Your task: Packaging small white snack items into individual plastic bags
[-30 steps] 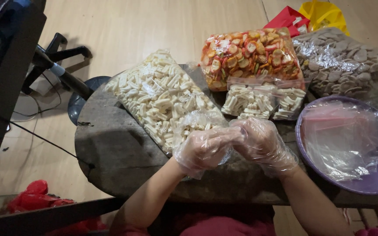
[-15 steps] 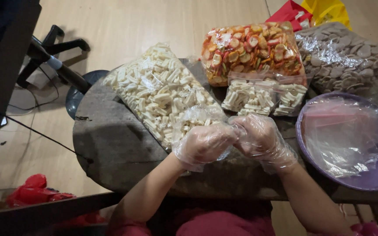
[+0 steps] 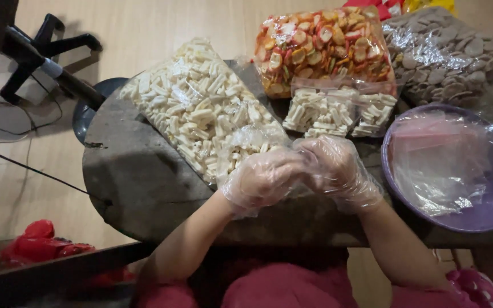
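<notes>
Gathering the mouth of a clear bag (image 3: 201, 108) of white stick snacks, both gloved hands meet at its near end.

Likely light but bulky, the bag is soft, slick film over brittle sticks, so the bunched neck is the safest hold. It lies slanting across the bench (image 3: 138, 188). The left hand (image 3: 263, 179) is curled shut on the crumpled plastic; the right hand (image 3: 338, 168) pinches it alongside, fingers touching. Beyond the bag sit a smaller white-stick bag (image 3: 338, 111), an orange snack bag (image 3: 320, 48) and a grey chip bag (image 3: 446, 57); right of it, a purple bowl (image 3: 486, 217).
</notes>
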